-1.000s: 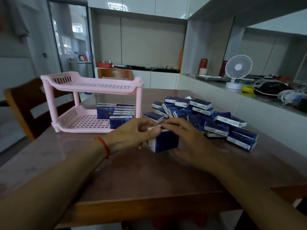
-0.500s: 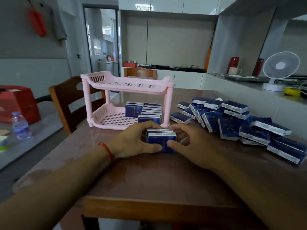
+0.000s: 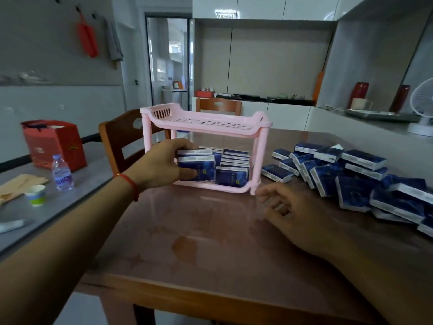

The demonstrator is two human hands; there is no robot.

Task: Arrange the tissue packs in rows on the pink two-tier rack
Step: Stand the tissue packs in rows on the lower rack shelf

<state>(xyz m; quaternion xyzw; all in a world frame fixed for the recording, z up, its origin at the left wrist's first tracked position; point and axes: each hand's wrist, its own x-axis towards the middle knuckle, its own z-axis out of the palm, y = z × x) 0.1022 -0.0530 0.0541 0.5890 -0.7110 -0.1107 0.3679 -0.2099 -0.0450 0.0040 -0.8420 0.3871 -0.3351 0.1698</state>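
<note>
R hand [image 3: 284, 208] rests on the glossy brown wooden table [image 3: 199, 242], fingers loosely curled, grip empty. L hand [image 3: 161, 167] w/ red wrist cord: grip clenched round a small stack of dark-blue tissue packs [image 3: 196, 165], inside the pink plastic two-tier rack [image 3: 206, 124], lower tier. Just R of grip, more packs in rows. Far R, loose pile of blue packs [image 3: 351, 174].

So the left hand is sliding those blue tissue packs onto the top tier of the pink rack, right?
Not quite. The head view shows the left hand holding the blue tissue packs at the bottom tier of the pink rack, beside the packs already standing there. The top tier has nothing on it that can be seen. The rest is right.
</note>
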